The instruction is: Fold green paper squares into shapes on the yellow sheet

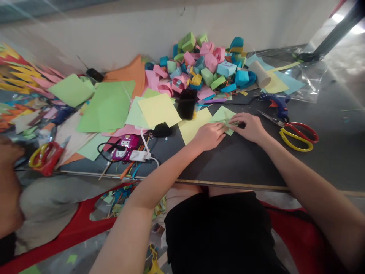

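Note:
A small light green paper (pixel 222 115) lies on the dark table, partly folded at its near side. My left hand (pixel 211 135) rests on its left part, fingers together and pressing the paper down. From the right, my right hand (pixel 248 127) pinches the folded edge between thumb and fingers. A pale yellow sheet (pixel 189 127) lies beside and partly under my left hand. Right of my right hand are scissors (pixel 298 135) with red and yellow handles, slightly open, and a blue glue gun (pixel 278 104).
Folded paper pieces (pixel 209 64) are heaped at the back. Green sheets (pixel 107 106), a black phone (pixel 187 103) and a purple power strip (pixel 127 146) with cables lie to the left. A person's arm (pixel 10 182) is at the far left, near other scissors (pixel 45 156).

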Motion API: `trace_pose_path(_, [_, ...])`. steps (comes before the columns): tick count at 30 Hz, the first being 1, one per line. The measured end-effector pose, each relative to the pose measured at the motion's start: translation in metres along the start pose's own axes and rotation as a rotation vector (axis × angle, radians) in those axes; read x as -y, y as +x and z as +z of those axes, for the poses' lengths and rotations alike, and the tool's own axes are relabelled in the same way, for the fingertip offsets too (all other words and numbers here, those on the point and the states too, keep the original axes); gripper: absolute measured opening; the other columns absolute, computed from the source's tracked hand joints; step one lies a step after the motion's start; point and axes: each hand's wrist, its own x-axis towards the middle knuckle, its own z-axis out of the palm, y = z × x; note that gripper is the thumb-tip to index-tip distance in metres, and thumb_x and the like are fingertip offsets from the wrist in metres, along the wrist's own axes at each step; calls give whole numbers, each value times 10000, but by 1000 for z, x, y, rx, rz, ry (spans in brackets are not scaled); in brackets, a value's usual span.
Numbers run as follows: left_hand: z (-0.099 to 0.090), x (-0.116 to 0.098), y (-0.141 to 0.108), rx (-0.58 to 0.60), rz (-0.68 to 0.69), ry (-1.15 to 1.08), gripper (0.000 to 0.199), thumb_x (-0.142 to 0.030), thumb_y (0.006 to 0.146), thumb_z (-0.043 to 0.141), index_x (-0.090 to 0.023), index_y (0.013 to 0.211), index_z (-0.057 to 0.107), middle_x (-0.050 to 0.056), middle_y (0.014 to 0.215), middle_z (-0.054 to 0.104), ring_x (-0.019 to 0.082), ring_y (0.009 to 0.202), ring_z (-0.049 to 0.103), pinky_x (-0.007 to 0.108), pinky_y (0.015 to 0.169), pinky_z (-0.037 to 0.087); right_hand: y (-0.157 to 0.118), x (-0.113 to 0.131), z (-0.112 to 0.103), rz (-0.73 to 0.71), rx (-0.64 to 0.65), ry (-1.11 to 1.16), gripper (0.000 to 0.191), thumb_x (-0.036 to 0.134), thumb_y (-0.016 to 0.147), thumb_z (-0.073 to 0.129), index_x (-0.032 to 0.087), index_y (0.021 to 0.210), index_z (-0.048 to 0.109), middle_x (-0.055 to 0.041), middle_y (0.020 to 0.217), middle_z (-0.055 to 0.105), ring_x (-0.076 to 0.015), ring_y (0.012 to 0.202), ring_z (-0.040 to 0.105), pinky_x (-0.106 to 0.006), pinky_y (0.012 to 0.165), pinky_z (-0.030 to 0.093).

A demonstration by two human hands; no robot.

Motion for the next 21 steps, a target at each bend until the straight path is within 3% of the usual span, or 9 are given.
trace_pose_path(4, [2, -3, -7, 84, -52, -56, 488, -364, 1094, 425, -134, 1499, 572, 150, 1593, 535, 258, 1505, 502, 448, 1234, 438, 0, -1, 0, -21, 5, 9, 188, 379, 856, 712, 287, 961, 838, -78, 1134, 786, -285, 957, 737, -470, 832, 605])
trace_pose_path(9, [4, -2, -11, 169, -62, -105, 717, -617, 1060, 397, -163, 1615, 407, 167, 1708, 338, 299, 1599, 344, 489, 1297, 329, 0, -3, -1, -32, 28, 16, 214, 388, 881, 691, 300, 1012, 836, -80, 1165, 775, -303, 1019, 729, -508, 903, 592])
trace_pose_path(14, [4, 0, -11, 181, -62, -118, 788, -693, 1032, 381, -176, 1627, 378, 177, 1713, 332, 319, 1600, 336, 506, 1294, 317, -1, 2, -1, -80, 84, -16, 303, 417, 899, 688, 287, 1149, 800, -97, 1216, 762, -345, 1182, 685, -578, 1071, 504])
trace_pose_path(21, [-1, -2, -11, 207, -77, -129, 742, -632, 1052, 407, -173, 1634, 365, 162, 1719, 325, 295, 1609, 321, 469, 1300, 306, 0, -3, 1, -72, 95, -13, 433, 495, 795, 799, 257, 1157, 794, -125, 1254, 726, -363, 1185, 674, -577, 1079, 494])
